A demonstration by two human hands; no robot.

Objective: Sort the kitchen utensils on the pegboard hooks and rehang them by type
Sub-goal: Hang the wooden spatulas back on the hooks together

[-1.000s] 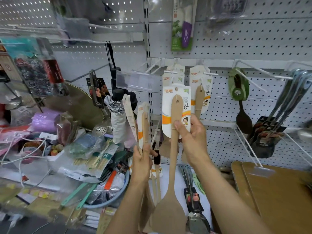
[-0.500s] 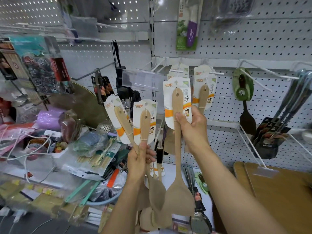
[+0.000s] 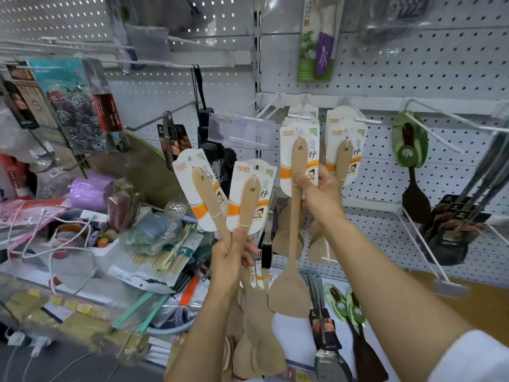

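My left hand (image 3: 233, 257) grips two wooden spatulas (image 3: 249, 199) by their handles, fanned apart, each with a white and orange card. My right hand (image 3: 319, 194) holds a third wooden spatula (image 3: 296, 216) upright by its handle, its card top at a white pegboard hook (image 3: 303, 116). More carded wooden spatulas hang behind it, and another carded wooden spatula (image 3: 344, 158) hangs on the hook to the right. The third spatula's blade (image 3: 289, 296) hangs below my right wrist.
A dark spatula with a green card (image 3: 411, 172) hangs further right, and steel ladles (image 3: 468, 210) at the far right. Empty white hooks (image 3: 429, 238) jut out below. Cluttered packets, skewers and cables fill the left shelf (image 3: 82, 244). Steel and dark utensils (image 3: 330, 340) hang low between my arms.
My left hand has lifted its two spatulas and fanned them so their cards face me. My right hand has raised the third spatula up toward the hook.
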